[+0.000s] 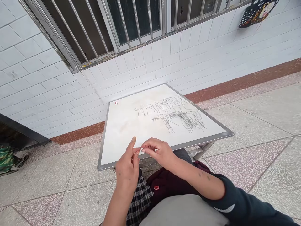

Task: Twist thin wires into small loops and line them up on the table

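Observation:
Both my hands meet over the near edge of a white-topped table (124, 116) with a metal rim. My left hand (129, 163) has thumb and a finger pinched together, while another finger points up. My right hand (160, 152) pinches from the other side, its fingertips almost touching the left ones. A tiny pale sliver shows between the fingertips, too small to name. Farther back on the tabletop lies a row of thin dark strands with looped ends (160, 106). Nearer me are loose bundles of long dark strands (185, 119).
A small red-and-white item (116, 103) sits at the table's far left corner. Behind stand a tiled wall (145, 66) and a barred window (131, 22). A patterned bag (256, 14) hangs at upper right. Camouflage cloth (6, 158) is at far left.

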Action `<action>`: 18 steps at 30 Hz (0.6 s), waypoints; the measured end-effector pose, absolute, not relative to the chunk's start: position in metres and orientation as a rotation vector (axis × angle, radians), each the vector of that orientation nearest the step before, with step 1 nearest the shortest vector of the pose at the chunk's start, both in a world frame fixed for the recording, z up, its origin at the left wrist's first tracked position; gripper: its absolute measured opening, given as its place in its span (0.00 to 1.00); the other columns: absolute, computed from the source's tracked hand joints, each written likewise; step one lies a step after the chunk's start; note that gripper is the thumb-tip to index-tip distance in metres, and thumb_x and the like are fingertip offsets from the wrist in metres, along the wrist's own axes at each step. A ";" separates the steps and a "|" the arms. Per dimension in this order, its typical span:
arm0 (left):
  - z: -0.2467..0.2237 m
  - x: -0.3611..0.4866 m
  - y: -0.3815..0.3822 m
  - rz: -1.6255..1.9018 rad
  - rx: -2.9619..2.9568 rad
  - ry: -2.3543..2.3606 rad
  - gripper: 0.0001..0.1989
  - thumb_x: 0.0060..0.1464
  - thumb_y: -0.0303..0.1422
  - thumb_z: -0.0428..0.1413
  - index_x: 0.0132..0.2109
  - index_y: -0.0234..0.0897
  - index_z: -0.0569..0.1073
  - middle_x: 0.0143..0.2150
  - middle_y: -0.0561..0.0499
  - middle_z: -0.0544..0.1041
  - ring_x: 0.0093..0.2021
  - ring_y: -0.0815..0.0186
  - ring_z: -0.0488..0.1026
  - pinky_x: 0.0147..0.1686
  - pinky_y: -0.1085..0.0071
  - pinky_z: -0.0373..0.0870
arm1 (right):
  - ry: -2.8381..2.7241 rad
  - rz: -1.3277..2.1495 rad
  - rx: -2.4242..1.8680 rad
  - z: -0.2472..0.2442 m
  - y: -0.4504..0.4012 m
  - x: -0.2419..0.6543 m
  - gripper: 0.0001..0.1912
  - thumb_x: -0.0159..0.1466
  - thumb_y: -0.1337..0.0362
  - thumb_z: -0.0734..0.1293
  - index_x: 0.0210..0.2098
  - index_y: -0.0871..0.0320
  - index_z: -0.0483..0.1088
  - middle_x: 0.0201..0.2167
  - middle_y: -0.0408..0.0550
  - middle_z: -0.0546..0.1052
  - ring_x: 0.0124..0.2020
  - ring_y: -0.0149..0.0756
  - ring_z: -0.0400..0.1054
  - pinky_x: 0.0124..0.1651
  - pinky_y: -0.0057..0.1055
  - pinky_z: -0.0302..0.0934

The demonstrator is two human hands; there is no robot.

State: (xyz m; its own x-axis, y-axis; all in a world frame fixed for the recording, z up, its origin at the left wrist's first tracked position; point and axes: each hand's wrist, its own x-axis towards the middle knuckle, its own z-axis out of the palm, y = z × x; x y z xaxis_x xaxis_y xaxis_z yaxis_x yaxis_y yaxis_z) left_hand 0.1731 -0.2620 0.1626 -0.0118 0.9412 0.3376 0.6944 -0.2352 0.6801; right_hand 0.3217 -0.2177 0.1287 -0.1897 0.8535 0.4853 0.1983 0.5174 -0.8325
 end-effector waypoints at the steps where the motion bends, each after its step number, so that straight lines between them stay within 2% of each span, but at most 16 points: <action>1: 0.161 0.173 -0.262 1.077 2.046 1.719 0.22 0.61 0.32 0.48 0.62 0.47 0.61 0.44 0.53 0.80 0.36 0.68 0.76 0.40 0.69 0.72 | -1.697 0.734 -0.899 0.128 -0.217 0.322 0.03 0.61 0.69 0.66 0.31 0.56 0.72 0.27 0.41 0.74 0.28 0.29 0.65 0.32 0.25 0.58; 10: 0.153 0.166 -0.259 0.976 2.497 1.623 0.23 0.63 0.28 0.45 0.63 0.47 0.59 0.43 0.51 0.79 0.40 0.67 0.75 0.40 0.70 0.71 | -1.808 0.629 -0.850 0.120 -0.213 0.327 0.05 0.64 0.69 0.64 0.32 0.56 0.72 0.28 0.43 0.73 0.31 0.31 0.66 0.35 0.28 0.59; 14: 0.153 0.163 -0.257 0.915 2.527 1.527 0.24 0.63 0.27 0.43 0.64 0.47 0.58 0.43 0.51 0.78 0.40 0.67 0.74 0.41 0.69 0.71 | -1.819 0.601 -0.837 0.119 -0.212 0.326 0.06 0.64 0.69 0.64 0.32 0.56 0.71 0.27 0.43 0.73 0.31 0.32 0.66 0.35 0.28 0.59; 18: 0.153 0.168 -0.257 1.005 2.394 1.572 0.25 0.62 0.27 0.45 0.65 0.46 0.56 0.43 0.52 0.78 0.39 0.68 0.75 0.41 0.69 0.72 | -1.837 0.570 -0.840 0.123 -0.213 0.326 0.06 0.64 0.70 0.64 0.32 0.55 0.72 0.28 0.43 0.74 0.33 0.32 0.67 0.37 0.29 0.60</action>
